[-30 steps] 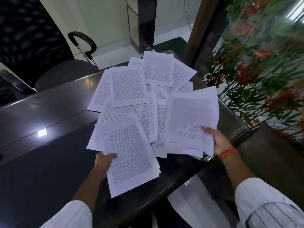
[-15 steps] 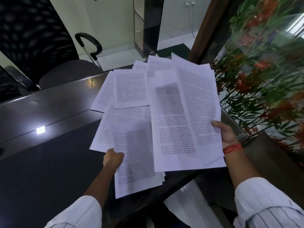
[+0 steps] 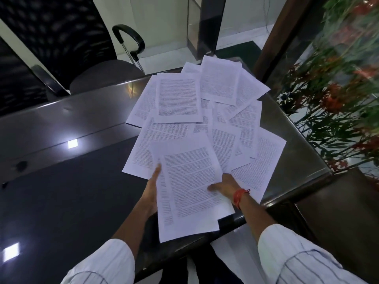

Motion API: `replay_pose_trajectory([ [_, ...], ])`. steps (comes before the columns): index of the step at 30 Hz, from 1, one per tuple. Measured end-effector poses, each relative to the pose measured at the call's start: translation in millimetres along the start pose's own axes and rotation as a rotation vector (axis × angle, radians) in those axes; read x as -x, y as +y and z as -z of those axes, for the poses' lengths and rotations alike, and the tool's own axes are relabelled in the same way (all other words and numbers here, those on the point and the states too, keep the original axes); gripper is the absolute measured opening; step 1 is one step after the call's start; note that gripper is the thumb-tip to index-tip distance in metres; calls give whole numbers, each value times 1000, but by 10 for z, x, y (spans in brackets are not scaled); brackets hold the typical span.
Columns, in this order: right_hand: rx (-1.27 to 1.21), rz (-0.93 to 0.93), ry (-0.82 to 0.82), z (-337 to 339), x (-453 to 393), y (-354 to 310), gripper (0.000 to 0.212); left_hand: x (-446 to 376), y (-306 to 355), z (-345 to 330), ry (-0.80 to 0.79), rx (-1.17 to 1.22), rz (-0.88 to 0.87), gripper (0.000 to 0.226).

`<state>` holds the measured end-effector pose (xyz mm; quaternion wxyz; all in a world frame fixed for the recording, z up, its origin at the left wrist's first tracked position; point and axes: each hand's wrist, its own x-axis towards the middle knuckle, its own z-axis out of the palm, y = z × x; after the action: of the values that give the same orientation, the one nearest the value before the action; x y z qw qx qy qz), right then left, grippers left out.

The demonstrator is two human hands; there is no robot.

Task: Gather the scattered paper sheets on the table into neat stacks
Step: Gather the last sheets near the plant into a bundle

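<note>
1. The left hand (image 3: pixel 152 186) lies along the left edge of the near stack (image 3: pixel 188 187), thumb on top of the paper; its fingers go under the sheets and are hidden, so it appears to be holding the stack from that side
2. The right hand (image 3: pixel 224 186) rests on the stack's right edge, thumb laid flat across the top page, the other fingers tucked beneath; it grips the same stack
3. The stack sits between both hands at the near edge of the dark bench (image 3: pixel 61 181), its lower corner overhanging that edge
4. The loose sheets (image 3: pixel 178 99) fan out beyond the hands, overlapping one another, toward the bench's far right corner
5. The print is too small to read; the chair (image 3: pixel 102 76) behind the bench and the plant (image 3: pixel 338 99) at right are blurred
</note>
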<state>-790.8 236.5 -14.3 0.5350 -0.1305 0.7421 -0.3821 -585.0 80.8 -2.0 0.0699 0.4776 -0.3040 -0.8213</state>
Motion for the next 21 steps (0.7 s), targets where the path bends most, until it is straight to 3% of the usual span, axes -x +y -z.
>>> replay_pose_trajectory([
  [5, -35, 8, -7, -34, -40, 21, 44, -19, -88, -67, 269, -245, -53, 25],
  [7, -14, 31, 17, -4, -59, 9, 54, 32, -51, -78, 289, -205, -106, 24],
  [11, -98, 188, 243, 112, -69, -309, 73, 169, 248, -80, 276, -195, -271, 28],
  [13, -192, 306, 217, 147, -64, -577, 64, 247, 478, -129, 246, -208, -357, 29],
  [16, -141, 521, 155, 41, 33, -968, 37, 414, 785, -274, 185, -209, -490, 32],
  [21, -196, 786, 234, -386, 297, -1285, 25, 715, 979, -246, 267, -126, -694, 33],
])
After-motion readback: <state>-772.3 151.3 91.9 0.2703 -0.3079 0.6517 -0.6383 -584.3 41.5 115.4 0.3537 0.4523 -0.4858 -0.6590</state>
